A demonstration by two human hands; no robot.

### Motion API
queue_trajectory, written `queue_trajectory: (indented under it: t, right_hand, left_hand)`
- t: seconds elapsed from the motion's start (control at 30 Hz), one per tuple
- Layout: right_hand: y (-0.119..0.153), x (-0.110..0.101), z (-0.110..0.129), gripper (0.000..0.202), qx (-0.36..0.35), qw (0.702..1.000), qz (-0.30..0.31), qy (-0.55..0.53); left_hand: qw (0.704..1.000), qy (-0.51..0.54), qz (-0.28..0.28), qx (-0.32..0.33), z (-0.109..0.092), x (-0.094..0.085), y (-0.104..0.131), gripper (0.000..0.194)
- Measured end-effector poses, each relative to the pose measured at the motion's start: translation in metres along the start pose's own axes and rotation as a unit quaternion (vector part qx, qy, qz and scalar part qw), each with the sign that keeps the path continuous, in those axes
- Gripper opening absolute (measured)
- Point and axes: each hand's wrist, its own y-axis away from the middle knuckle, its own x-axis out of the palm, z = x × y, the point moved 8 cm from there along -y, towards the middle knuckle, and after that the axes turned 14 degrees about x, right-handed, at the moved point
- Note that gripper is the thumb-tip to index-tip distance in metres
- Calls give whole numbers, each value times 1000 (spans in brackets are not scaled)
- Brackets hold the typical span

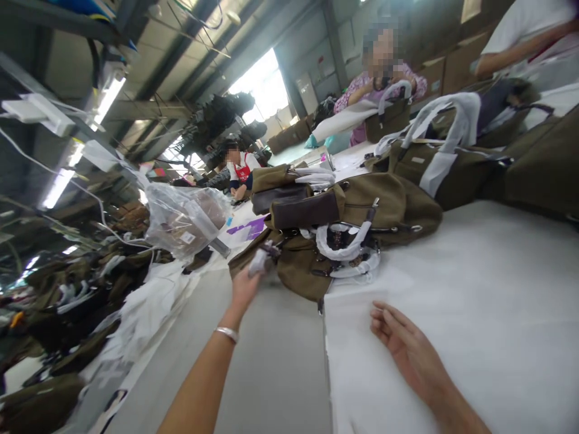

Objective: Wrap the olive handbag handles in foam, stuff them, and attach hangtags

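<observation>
Workshop hall, strip lights (61,187) at left, long grey table (275,361) running away. Pale wrapped piece (259,263) sits at the near left edge of the bag pile; left hand (244,288) has its fingers closed round it, though blur hides the exact grip and which bag it belongs to. Just right of it: olive bag (301,274) lying on the table, white-wrapped handles (346,252) looped on top. Behind and touching, a bigger olive bag (389,202). Right hand (407,349) empty, fingers loosely curled, above the white sheet (479,301). To handle this well, I'd keep the hold firm but not crush the wrapping, lift clear of the neighbouring loops so nothing snags, and bring the free hand under the body for support. Further out: clear plastic bag (183,214) at left, co-worker's patterned sleeve (355,93) across the table, more wrapped-handle bags (461,175) at right.
</observation>
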Motion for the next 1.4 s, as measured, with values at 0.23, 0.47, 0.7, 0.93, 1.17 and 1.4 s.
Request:
queue_trajectory:
  t: [0.23,0.47,0.7,0.93,1.17,1.4]
  right_hand:
    - [26,42,4,46,-185,917,30,351]
    - [96,89,-28,53,-257,840,4,479]
    - [276,84,-76,58,-203,853,149,457]
    - [410,70,-89,45,-274,772,169,548]
    - [431,-19,-52,48,-343,805,-105,472]
    - [424,-63,-55,58,-285,915,-78,276]
  left_hand:
    - [939,192,-279,67,-65,-181,47,31]
    - [843,470,-262,-3,-139,-215,197,19]
    - [785,609,-114,-24,-214,-155,319,25]
    - [757,651,10,61,-281,-108,384,50]
    - [747,658,28,85,-269,-96,411,61]
    - [766,642,-33,1,-203,-73,423,45]
